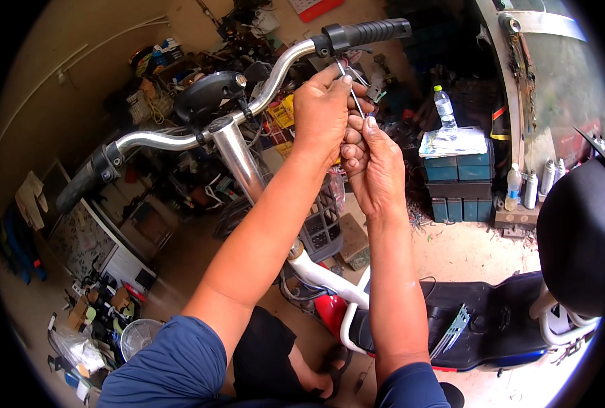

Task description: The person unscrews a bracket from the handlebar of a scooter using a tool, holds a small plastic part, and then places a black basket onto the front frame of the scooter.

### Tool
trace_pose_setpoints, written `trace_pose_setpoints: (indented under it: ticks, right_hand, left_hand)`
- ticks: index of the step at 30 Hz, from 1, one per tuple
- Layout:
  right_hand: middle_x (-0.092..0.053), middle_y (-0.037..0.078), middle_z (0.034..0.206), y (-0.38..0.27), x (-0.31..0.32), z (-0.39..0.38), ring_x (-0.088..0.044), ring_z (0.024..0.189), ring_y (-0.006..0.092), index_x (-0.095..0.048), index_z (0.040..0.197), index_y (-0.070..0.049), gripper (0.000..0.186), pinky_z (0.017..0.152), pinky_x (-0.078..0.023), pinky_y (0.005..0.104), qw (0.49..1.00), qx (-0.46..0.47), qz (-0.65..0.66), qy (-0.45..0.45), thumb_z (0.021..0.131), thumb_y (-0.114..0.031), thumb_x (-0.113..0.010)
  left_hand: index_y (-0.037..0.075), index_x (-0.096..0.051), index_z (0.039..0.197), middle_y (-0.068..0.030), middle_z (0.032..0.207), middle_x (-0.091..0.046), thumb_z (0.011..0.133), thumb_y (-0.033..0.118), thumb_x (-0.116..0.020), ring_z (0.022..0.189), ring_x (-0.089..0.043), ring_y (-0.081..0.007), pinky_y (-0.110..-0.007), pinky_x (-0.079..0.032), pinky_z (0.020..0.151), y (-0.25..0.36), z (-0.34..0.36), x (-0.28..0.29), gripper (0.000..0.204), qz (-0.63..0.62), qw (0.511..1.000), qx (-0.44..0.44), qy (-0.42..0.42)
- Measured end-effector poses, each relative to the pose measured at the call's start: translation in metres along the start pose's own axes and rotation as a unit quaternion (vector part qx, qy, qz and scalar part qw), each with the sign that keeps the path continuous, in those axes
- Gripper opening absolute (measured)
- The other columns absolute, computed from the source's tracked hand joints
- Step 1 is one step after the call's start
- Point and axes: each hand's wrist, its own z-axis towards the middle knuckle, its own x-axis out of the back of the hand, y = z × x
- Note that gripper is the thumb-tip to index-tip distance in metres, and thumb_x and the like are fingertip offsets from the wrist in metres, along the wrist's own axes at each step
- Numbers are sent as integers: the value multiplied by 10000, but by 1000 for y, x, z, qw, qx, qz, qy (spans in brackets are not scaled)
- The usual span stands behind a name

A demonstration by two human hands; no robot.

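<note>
Beneath the right end of a chrome handlebar (282,62), near its black ribbed grip (377,30), my left hand (319,115) has its fingers curled around thin silver metal pieces (353,92), thumb on top. My right hand (377,163) sits just lower and to the right, thumb and curled fingers closed on the lower end of a thin silver rod or cable. The two hands touch or nearly touch. The chrome stem (238,156) and a black basket (319,224) are behind my forearms, above the white scooter frame (326,279).
The scooter's black footboard (486,326) holds thin metal tools (450,330); its black seat (567,238) is at right. Stacked teal bins (455,204) carry papers and a water bottle (444,109). Spray cans (531,190) stand by the door. Cluttered parts fill the left and back.
</note>
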Motion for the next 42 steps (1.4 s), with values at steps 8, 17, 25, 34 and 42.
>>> trace_pose_setpoints:
  ticks: [8, 17, 25, 34, 42]
  right_hand:
    - [-707, 56, 844, 8, -7, 1, -653, 664, 94, -679, 1069, 35, 234, 582, -529, 229, 980, 103, -165, 52, 1083, -175, -576]
    - [-714, 63, 867, 4, 2, 3, -662, 670, 109, -685, 1111, 28, 204, 584, -524, 274, 761, 328, -554, 74, 1058, -156, -618]
    - [-651, 61, 982, -15, 3, -4, -595, 745, 79, -608, 1248, 27, 313, 533, -461, 148, 947, -159, 254, -115, 1055, -219, -634]
    - [-731, 156, 834, -9, -8, -2, -713, 719, 284, -761, 1029, -30, 109, 605, -539, 373, 650, 378, -656, 66, 962, -100, -710]
    - [-656, 2, 836, -34, 2, -13, -592, 666, 39, -663, 1149, 38, 378, 532, -477, 139, 984, -172, 15, 39, 1010, -310, -717]
  left_hand:
    - [-20, -599, 1364, -115, 946, -699, 1053, 90, -577, 714, -685, -153, -259, -563, 536, 1, -1, 3, 330, -27, 999, 30, -2]
    - [-35, -592, 1371, -108, 971, -708, 1035, 60, -592, 773, -727, -208, -284, -580, 661, -8, 7, 8, 350, -70, 997, -12, -34]
    - [-32, -591, 1363, -113, 957, -696, 1044, 68, -576, 813, -716, -206, -309, -597, 647, -8, 9, 12, 335, -103, 993, 8, -51]
    - [-21, -584, 1377, -108, 984, -698, 1061, 92, -559, 845, -733, -213, -318, -598, 677, -4, 10, 11, 337, -93, 994, 14, -61]
    - [-22, -584, 1379, -116, 985, -704, 1059, 81, -561, 856, -738, -227, -328, -606, 715, -6, 10, 13, 336, -110, 993, 14, -48]
